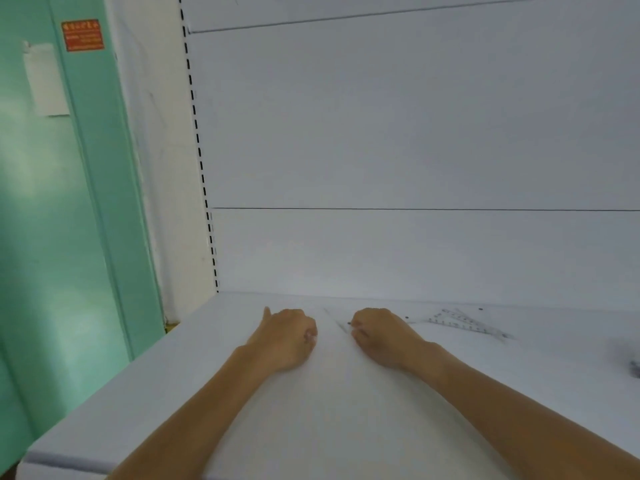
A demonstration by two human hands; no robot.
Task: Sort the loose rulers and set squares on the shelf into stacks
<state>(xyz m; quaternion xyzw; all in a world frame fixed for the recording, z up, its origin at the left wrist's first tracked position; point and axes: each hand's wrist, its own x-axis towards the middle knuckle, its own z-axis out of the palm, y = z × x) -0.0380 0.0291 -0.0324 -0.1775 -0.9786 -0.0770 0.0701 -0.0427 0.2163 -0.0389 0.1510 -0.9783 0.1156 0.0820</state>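
Both my hands rest on the white shelf [242,403], near its back. My left hand [285,337] has its fingers curled, the tips pointing right; I cannot tell if it holds anything. My right hand [379,336] is curled too, and its fingertips pinch the edge of a clear set square [337,323]. That set square lies between the two hands and is almost invisible against the white. A loose pile of clear rulers and set squares [465,325] lies to the right of my right hand, by the back panel.
The shelf's white back panel [415,254] rises right behind the hands. A slotted upright [204,188] marks the left end, with a green door [52,237] beyond it. A small dark object [635,368] is cut off at the right edge.
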